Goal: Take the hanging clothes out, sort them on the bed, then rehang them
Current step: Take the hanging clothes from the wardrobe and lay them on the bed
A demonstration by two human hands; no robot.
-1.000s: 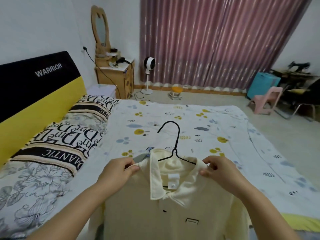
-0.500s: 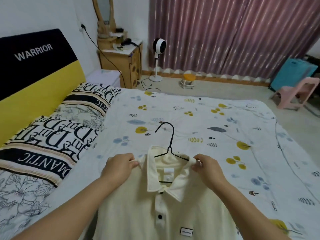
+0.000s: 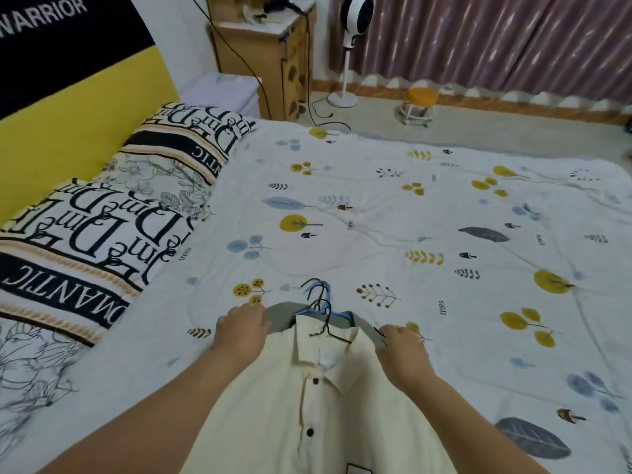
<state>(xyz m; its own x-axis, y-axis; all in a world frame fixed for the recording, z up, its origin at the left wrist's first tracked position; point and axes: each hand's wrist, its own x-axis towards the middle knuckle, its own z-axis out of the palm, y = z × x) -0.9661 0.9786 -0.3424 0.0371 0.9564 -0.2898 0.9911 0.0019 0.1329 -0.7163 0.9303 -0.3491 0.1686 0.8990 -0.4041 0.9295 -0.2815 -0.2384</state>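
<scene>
A cream polo shirt [image 3: 307,405] with dark buttons lies face up on the bed sheet [image 3: 393,217], on a black wire hanger [image 3: 330,331]. Under its collar a grey garment [image 3: 278,318] shows, with a blue hanger hook [image 3: 326,295] and another black hook beside it. My left hand [image 3: 241,331] holds the shirt's left shoulder with fingers curled over its edge. At the right shoulder, my right hand [image 3: 403,350] grips the cloth where the hanger's black tip sticks out.
Two lettered pillows [image 3: 102,234] lie along the yellow and black headboard [image 3: 68,114] on the left. Beyond the bed stand a wooden nightstand [image 3: 266,53], a white fan [image 3: 352,46] with a trailing cable, a small orange stool [image 3: 419,104] and purple curtains.
Both hands have lowered the cream shirt from mid-air onto the bed, over the grey garment and other hangers. My view has tilted down.
</scene>
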